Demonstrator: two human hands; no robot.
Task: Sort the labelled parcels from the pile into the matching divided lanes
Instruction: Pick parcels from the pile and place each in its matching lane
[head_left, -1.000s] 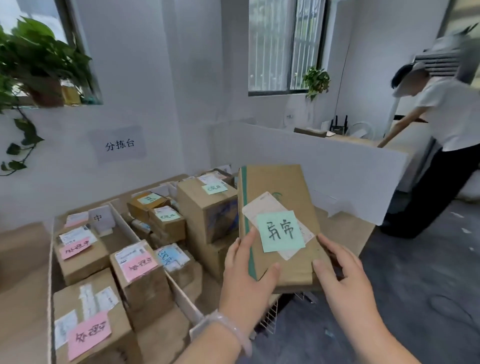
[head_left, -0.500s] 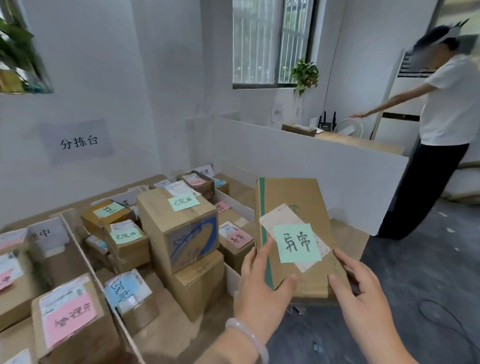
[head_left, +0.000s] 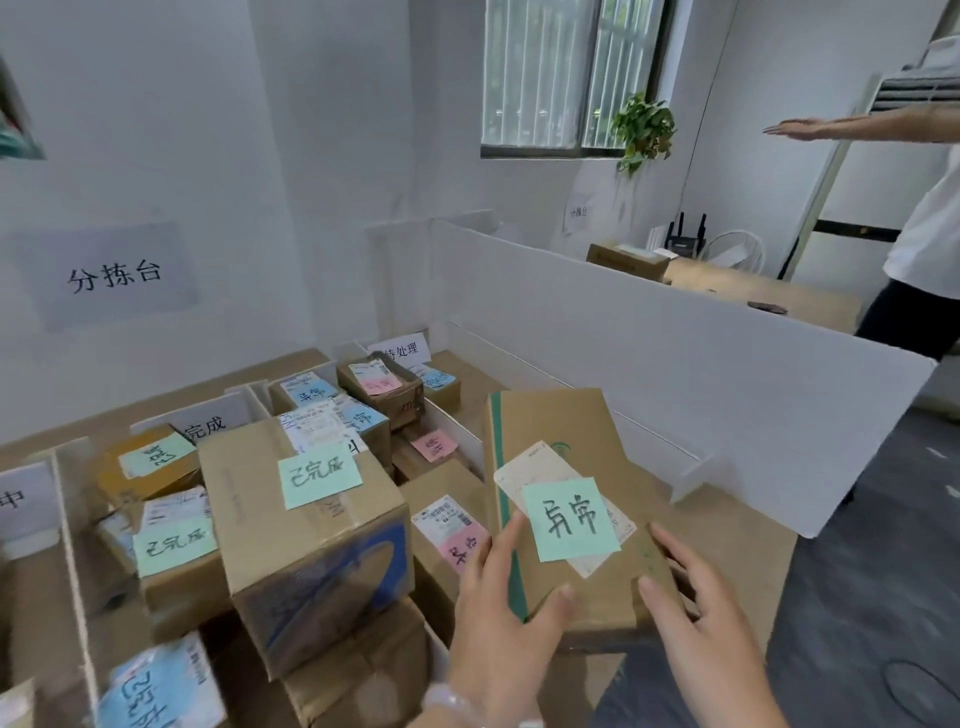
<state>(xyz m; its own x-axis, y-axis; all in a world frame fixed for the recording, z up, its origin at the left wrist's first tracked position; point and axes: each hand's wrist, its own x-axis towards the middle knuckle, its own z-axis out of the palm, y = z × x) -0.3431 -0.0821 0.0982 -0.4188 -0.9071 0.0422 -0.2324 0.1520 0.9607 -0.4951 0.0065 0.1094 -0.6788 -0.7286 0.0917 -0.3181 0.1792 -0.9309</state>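
I hold a flat brown cardboard parcel (head_left: 563, 447) with a green stripe, a white shipping label and a green sticky note (head_left: 570, 519) handwritten in black. My left hand (head_left: 501, 613) grips its near left edge, thumb on top. My right hand (head_left: 701, 608) grips its near right corner. The parcel hovers over the rightmost lanes, beside a white divider (head_left: 457, 431). Lanes to the left hold several boxes: a large box with a green note (head_left: 311, 525), smaller ones with green notes (head_left: 171, 545), pink-noted boxes (head_left: 452, 535).
A tall white partition (head_left: 675, 364) bounds the sorting table on the right. Lane signs (head_left: 400, 351) stand at the back. Another person (head_left: 924, 223) stands at far right with an arm stretched out. A wall sign (head_left: 111, 275) hangs at left; grey floor lies at lower right.
My view has swung right along the lanes; the leftmost pink-labelled boxes have left the frame. The parcel stays in both hands, now over the right lanes. The other person moved further right.
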